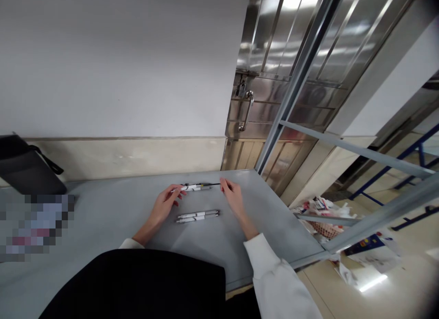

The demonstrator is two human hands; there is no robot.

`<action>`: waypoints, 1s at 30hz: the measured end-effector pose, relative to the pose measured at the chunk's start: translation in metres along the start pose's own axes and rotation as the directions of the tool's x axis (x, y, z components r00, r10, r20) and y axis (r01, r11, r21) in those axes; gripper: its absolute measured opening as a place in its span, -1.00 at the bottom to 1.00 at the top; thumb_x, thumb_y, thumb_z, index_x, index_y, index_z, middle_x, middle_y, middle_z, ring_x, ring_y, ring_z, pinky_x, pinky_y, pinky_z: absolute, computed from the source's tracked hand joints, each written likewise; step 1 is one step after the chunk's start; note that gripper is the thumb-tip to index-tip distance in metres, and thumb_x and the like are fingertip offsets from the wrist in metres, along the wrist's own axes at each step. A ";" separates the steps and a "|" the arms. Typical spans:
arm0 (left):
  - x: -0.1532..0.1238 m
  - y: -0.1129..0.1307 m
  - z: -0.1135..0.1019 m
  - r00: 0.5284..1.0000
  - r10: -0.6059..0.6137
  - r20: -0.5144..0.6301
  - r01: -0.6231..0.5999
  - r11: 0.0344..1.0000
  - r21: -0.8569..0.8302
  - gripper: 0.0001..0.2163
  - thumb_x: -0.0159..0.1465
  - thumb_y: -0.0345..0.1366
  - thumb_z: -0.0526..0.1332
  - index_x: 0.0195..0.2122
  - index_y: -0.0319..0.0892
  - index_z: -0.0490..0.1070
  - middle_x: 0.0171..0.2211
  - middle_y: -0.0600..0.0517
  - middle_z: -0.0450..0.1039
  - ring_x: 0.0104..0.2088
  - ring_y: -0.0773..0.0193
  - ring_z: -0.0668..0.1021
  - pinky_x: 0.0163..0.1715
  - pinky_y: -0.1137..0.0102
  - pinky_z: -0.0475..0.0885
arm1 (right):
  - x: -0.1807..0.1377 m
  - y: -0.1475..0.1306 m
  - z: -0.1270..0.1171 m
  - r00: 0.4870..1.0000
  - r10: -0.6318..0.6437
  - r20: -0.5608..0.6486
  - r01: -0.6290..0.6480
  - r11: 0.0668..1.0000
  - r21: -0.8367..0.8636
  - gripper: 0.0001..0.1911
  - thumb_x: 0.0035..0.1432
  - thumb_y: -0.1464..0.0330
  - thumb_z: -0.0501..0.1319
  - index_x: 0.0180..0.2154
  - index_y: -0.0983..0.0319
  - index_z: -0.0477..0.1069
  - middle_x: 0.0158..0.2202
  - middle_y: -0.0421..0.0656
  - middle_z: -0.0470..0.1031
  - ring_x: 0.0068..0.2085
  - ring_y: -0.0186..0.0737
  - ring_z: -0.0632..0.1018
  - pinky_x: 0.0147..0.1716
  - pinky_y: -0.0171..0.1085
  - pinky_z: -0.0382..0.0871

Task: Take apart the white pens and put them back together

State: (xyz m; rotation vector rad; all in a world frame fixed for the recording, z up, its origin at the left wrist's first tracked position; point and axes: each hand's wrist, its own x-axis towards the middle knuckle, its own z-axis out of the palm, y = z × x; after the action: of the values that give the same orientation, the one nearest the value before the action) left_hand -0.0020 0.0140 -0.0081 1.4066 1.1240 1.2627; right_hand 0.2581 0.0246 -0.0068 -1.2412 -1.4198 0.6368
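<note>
My left hand (166, 201) is closed, thumb and fingers pinching the left end of a white pen (185, 188) above the grey table (113, 209). From the pen's right side a thin dark rod, like a pen refill (215, 184), reaches across to my right hand (232, 194), whose closed fingertips grip its end. Close below the rod is another white-and-grey pen (200, 188), partly overlapped in view. Nearer to me, two white pens (197, 216) with dark right-hand tips lie side by side on the tabletop.
A dark pouch (32, 168) with a strap stands at the table's left, beside a blurred-out patch. The wall runs along the back. A metal frame post (291, 90) rises at the right corner, before a steel door (264, 58). A pink basket (325, 229) sits beyond the right edge.
</note>
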 end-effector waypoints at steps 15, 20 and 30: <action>0.001 0.000 0.000 1.000 0.001 -0.019 -0.001 1.000 -0.023 -0.53 0.16 0.16 0.33 -0.18 -0.17 0.56 -0.28 -0.07 0.59 -0.27 0.16 0.53 -0.44 0.43 0.42 | 0.003 0.002 0.005 0.998 -0.014 0.056 0.010 0.997 0.074 -0.64 0.23 -0.03 0.17 -0.28 0.13 0.43 -0.41 -0.17 0.44 -0.43 -0.15 0.44 -0.40 -0.19 0.33; 0.001 0.001 0.001 1.000 -0.005 -0.029 0.004 0.999 -0.049 -0.51 0.13 0.19 0.35 -0.20 -0.17 0.57 -0.29 -0.07 0.58 -0.28 0.16 0.53 -0.45 0.43 0.42 | 0.003 0.001 0.006 0.997 0.011 0.070 -0.017 0.997 0.075 -0.64 0.18 0.00 0.22 -0.24 0.15 0.45 -0.45 -0.20 0.45 -0.45 -0.16 0.46 -0.41 -0.21 0.36; 0.000 -0.001 -0.001 0.999 -0.018 -0.033 0.017 0.998 -0.056 -0.54 0.16 0.17 0.34 -0.20 -0.16 0.57 -0.25 -0.08 0.60 -0.26 0.17 0.55 -0.42 0.44 0.44 | 0.003 -0.002 0.004 0.995 0.049 0.085 -0.057 0.994 0.094 -0.67 0.14 0.07 0.25 -0.22 0.18 0.49 -0.58 -0.25 0.39 -0.47 -0.16 0.47 -0.38 -0.19 0.37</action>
State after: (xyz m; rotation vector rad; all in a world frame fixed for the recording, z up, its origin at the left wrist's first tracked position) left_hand -0.0035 0.0147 -0.0090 1.3357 1.1129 1.3000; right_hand 0.2543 0.0276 -0.0046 -1.1916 -1.4111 0.7921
